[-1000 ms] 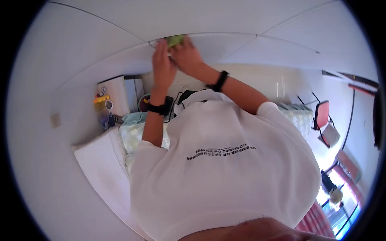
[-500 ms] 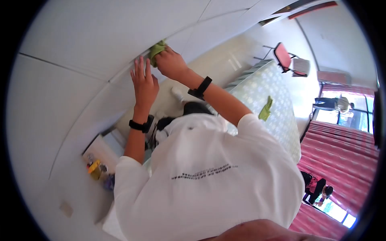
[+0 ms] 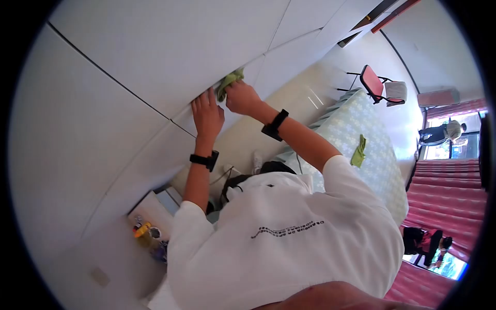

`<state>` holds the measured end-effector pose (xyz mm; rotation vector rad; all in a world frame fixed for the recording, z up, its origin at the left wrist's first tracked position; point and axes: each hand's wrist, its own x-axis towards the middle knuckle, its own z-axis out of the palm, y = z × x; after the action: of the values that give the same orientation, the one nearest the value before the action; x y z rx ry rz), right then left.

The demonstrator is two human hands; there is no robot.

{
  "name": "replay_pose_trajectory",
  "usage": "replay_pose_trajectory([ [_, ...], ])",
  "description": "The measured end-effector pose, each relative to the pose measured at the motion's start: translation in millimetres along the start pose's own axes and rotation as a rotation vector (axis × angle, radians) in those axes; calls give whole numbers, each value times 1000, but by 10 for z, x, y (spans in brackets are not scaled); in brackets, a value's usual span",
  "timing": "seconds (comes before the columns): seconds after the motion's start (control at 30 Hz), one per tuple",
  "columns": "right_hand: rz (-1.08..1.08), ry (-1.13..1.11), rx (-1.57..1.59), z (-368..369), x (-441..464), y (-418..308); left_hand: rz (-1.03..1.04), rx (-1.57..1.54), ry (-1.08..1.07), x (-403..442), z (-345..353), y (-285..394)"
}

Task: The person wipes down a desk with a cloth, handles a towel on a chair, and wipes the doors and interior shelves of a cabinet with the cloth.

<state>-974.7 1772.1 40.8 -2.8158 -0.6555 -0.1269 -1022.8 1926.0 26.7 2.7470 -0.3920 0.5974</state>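
My right hand (image 3: 243, 99) is closed around a crumpled green cloth (image 3: 230, 81), which presses against the edge of a large white panel (image 3: 175, 57). Just left of it, my left hand (image 3: 207, 116) lies with its fingers stretched out along the same edge, holding nothing. The fingertips of the left hand touch or nearly touch the panel. Part of the cloth is hidden by my right fingers. Both wrists carry black bands.
A bed with a pale floral cover (image 3: 336, 116) stands to the right, a second green cloth (image 3: 359, 151) on it. Beyond are a red chair (image 3: 371, 82) and pink curtains (image 3: 449, 191). Two people are near the windows. Lower left, a small cabinet (image 3: 152, 209) bears several items.
My left hand has come up to the panel edge, its fingers closer together than before. The right hand still holds the cloth at the edge. The whole view has shifted.
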Motion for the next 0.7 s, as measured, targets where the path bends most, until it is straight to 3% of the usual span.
replay_pose_trajectory([
  [0.2,-119,31,107,-54,100,689,-75,-114,89,6,97,-59],
  [0.3,-12,-55,192,-335,54,919,-119,-88,156,16,173,-5],
  [0.37,-3,11,129,-135,67,1146,-149,-93,201,39,225,0],
  [0.7,-17,25,-24,-103,93,1001,-141,-82,192,36,98,109],
])
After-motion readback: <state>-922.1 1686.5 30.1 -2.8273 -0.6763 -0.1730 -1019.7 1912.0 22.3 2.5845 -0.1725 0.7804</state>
